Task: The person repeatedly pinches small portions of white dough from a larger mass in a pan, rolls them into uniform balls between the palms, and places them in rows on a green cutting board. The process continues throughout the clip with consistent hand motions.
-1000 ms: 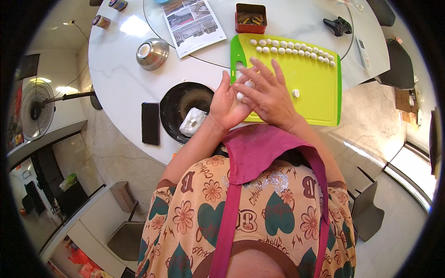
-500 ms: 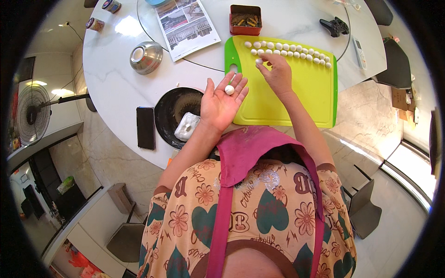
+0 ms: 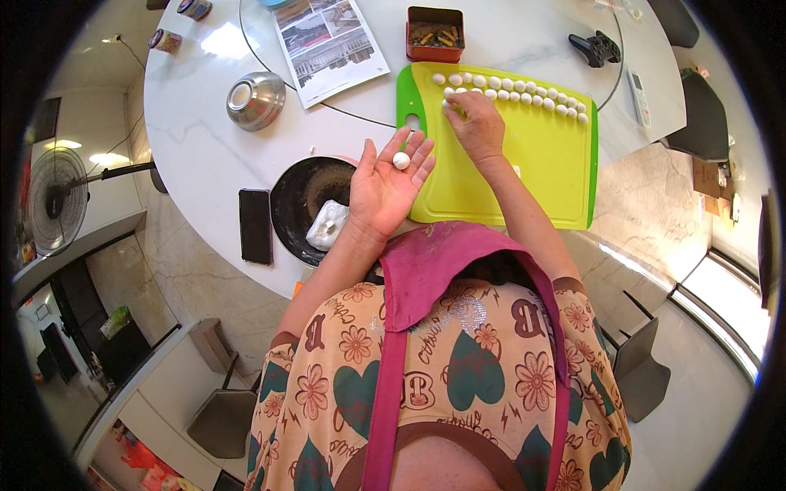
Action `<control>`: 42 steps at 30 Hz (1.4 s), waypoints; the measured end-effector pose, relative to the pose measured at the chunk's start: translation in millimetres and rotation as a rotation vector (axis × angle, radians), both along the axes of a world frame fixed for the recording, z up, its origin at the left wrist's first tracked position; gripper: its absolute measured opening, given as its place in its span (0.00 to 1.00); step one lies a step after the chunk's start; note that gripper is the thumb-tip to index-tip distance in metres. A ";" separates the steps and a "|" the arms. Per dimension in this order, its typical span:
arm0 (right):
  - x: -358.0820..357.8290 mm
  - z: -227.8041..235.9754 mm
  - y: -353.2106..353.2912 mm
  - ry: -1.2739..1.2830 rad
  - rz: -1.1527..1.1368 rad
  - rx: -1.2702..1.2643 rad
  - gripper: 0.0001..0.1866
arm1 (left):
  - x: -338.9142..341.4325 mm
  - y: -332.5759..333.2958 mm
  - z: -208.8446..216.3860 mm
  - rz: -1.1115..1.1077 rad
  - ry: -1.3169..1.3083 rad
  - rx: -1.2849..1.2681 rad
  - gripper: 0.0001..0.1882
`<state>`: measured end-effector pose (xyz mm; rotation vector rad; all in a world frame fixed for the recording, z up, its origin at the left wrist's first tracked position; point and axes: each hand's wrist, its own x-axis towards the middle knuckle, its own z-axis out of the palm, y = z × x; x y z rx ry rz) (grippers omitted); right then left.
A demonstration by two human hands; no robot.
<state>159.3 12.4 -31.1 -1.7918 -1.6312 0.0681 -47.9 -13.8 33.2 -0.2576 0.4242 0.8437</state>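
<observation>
My left hand is open, palm up and fingers spread, with a small white dough ball resting on its fingers. Over the upper left of a yellow-green cutting board, my right hand is closed, pinching another white ball between thumb and fingers. Two rows of similar balls run along the board's far edge; my right fingers partly cover the near row's left end. Below my left hand, a dark wok holds a white dough lump. A small white bit lies beside my right forearm.
A black phone lies left of the wok. Farther off are an upturned metal bowl, a printed sheet, a red tin, a game controller and a white remote. Two jars stand far left.
My right hand has moved slightly left along the near row with its pinched ball. My left hand keeps its ball and has barely shifted. A white bit beside my right forearm now shows.
</observation>
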 end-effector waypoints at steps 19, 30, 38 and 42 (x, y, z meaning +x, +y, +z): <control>-44.6 70.3 -52.5 0.511 0.326 -0.180 0.08 | 14.7 -4.0 2.4 -0.139 0.214 0.127 0.34; 16.7 -0.6 -9.6 0.063 -0.085 -0.046 0.08 | 11.6 -5.2 5.4 -0.230 0.269 0.141 0.31; 30.7 9.8 -19.4 0.022 -0.028 0.024 0.09 | 9.5 -4.0 1.9 -0.224 0.276 0.121 0.29; 58.5 40.0 -64.1 0.029 -0.098 -0.202 0.09 | 4.8 -3.7 -0.2 -0.204 0.278 0.116 0.27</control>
